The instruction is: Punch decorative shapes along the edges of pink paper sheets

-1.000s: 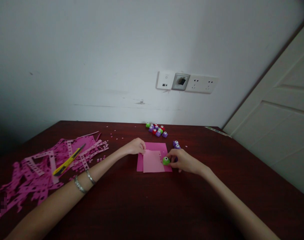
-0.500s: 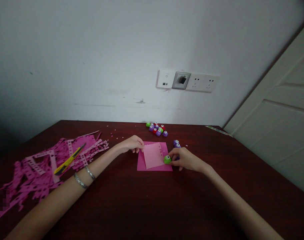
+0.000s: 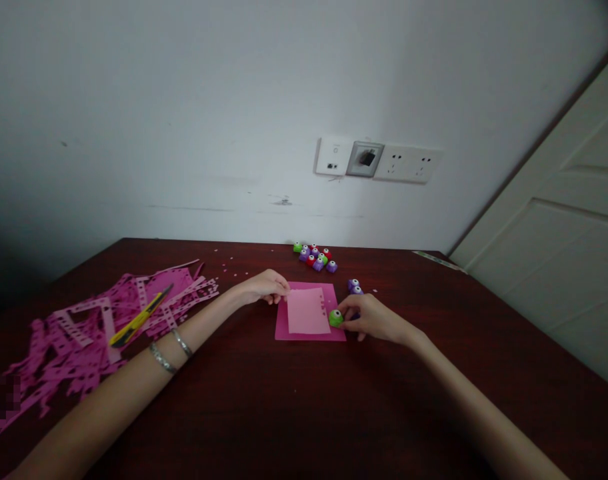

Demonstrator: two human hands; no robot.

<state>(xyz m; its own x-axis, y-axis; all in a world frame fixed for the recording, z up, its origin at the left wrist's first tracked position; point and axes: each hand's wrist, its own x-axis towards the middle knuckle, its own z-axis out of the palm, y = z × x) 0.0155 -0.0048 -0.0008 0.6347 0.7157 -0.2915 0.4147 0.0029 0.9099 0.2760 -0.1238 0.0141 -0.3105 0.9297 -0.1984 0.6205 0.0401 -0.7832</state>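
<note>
My left hand [image 3: 267, 287] pinches the upper left corner of a light pink paper [image 3: 307, 312]. Small holes run down the right edge of that paper. Under it lies a larger, darker pink sheet [image 3: 311, 337]. Between the fingers of my right hand [image 3: 369, 316] is a green craft punch [image 3: 336, 319] with a white-and-black button on top, close to the paper's right edge. Whether the paper sits inside its slot cannot be made out. Just beyond my right hand stand purple punches [image 3: 353, 285], one partly hidden by the fingers.
Punched pink strips [image 3: 84, 347] are heaped on the left of the dark table [image 3: 304, 413], with a yellow box cutter [image 3: 141, 317] on top. Several coloured punches [image 3: 315, 256] cluster by the wall. A narrow printed strip [image 3: 440, 261] lies far right.
The light pink paper has turned from a tilt to nearly square with the sheet below. Both hands keep their holds and have hardly moved.
</note>
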